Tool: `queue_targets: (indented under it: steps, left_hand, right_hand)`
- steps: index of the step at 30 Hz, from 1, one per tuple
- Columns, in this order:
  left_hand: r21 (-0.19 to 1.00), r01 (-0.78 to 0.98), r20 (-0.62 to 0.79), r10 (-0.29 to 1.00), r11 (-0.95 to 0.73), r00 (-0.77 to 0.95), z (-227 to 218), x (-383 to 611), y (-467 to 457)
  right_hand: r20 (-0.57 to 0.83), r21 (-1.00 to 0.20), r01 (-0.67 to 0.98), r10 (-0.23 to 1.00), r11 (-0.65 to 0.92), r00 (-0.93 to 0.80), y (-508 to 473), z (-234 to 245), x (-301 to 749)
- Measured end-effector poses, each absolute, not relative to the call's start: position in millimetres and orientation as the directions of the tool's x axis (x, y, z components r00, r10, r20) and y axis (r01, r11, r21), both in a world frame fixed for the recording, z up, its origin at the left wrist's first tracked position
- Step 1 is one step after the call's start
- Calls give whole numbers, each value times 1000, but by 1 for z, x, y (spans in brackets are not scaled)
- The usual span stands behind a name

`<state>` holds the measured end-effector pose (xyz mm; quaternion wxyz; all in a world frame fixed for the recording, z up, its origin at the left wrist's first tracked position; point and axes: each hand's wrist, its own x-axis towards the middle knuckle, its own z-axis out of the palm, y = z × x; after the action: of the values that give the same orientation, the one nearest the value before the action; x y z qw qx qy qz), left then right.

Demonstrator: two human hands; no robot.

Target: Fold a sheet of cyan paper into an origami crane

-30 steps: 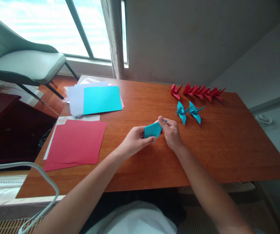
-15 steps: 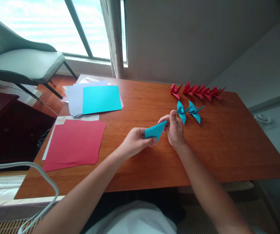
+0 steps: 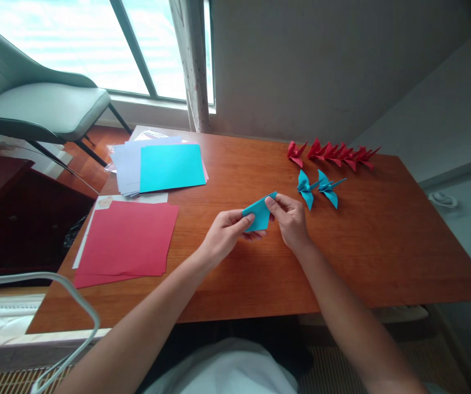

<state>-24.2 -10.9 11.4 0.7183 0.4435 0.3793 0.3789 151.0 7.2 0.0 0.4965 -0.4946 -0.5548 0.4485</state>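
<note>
Both hands hold a folded blue paper point(image 3: 259, 210) just above the wooden table point(image 3: 260, 273). My left hand point(image 3: 225, 235) pinches its left corner between thumb and fingers. My right hand point(image 3: 291, 219) grips its right side, fingers closed on the fold. Two finished blue paper cranes point(image 3: 317, 187) lie just right of my right hand. Behind them stands a row of several red paper cranes point(image 3: 334, 152).
A stack of sheets topped by a blue sheet point(image 3: 172, 167) lies at the table's back left, with red sheets point(image 3: 128, 241) nearer the front left edge. A grey chair point(image 3: 42, 104) stands by the window. A wall runs behind the table.
The folded blue paper was turned between my hands, from a flat piece to a pointed triangle and back to a tilted flap. My right hand shifted its grip along the fold.
</note>
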Motion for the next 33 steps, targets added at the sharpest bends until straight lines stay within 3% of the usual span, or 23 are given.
queue_targets:
  steps: [7, 17, 26, 33]
  left_hand:
    - [936, -173, -199, 866, 306, 459, 13, -25, -12]
    - [957, -149, -203, 944, 247, 260, 2, -19, -8]
    - [968, -129, -175, 944, 217, 278, -2, -21, -8]
    - [993, 13, -116, 954, 117, 278, -7, -20, -9]
  right_hand:
    - [138, -984, 112, 990, 138, -10, 11, -5, 153]
    - [364, -891, 314, 929, 328, 63, 9, -12, 145]
    - [360, -908, 255, 930, 332, 71, 8, -11, 144]
    - [303, -940, 193, 947, 280, 105, 11, -14, 145]
